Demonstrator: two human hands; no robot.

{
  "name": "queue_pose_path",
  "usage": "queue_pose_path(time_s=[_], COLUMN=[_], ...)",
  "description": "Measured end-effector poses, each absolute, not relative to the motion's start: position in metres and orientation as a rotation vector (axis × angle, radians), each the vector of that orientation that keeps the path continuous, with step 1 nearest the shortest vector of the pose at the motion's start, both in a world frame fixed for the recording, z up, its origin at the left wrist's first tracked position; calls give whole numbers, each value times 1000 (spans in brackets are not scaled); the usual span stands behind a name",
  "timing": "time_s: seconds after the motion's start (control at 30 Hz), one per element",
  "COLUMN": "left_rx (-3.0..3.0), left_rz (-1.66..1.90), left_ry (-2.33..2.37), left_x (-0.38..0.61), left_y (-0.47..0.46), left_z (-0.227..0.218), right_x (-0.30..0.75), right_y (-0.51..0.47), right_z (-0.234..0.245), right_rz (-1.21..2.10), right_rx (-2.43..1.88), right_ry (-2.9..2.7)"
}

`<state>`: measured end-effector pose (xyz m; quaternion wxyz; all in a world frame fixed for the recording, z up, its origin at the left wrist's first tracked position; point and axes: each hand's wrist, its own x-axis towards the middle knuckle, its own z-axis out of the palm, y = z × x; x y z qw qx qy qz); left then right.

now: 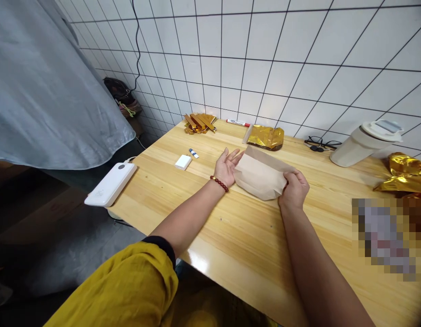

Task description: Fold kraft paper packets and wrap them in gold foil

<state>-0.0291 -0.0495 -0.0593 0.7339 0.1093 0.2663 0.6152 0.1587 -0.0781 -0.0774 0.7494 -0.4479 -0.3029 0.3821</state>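
Light brown paper [261, 175], creased and showing overlapping layers, is held tilted just over the wooden table; whether it is a bag or folded sheets I cannot tell. My right hand [295, 188] pinches its right edge between thumb and fingers. At the left edge of the paper, my left hand [227, 168] lies palm up with its fingers spread, a dark red bead bracelet [220, 183] around the wrist. Just behind the paper rests a flat stack of gold foil [266, 137].
Folded gold strips [199, 123] and a marker [238, 122] lie by the tiled wall. A white charger [183, 162], a small blue-white stick [194, 153] and a power bank [111, 185] are leftward. Glasses [321, 144], a tumbler [363, 143] and gold foil [406, 175] sit rightward.
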Motion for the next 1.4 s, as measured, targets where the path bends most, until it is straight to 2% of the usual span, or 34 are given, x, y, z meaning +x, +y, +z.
queue_pose_path(time_s=[0.33, 0.6, 0.8, 1.13, 1.4], left_rx=[577, 535, 520, 600, 622], left_rz=[1280, 1601, 1715, 1488, 1514], left_ry=[726, 735, 770, 779, 869], left_x=[-12, -9, -8, -13, -11], left_y=[-53, -51, -49, -49, -49], left_z=[-69, -70, -73, -72, -74], right_x=[158, 158, 156, 163, 162], right_y=[-79, -81, -82, -76, -80], right_z=[-74, -78, -82, -89, -78], right_rz=[893, 930, 813, 685, 595], right_rx=[-954, -1011, -1098, -1099, -1111], right_ry=[-656, -826, -926, -844, -786])
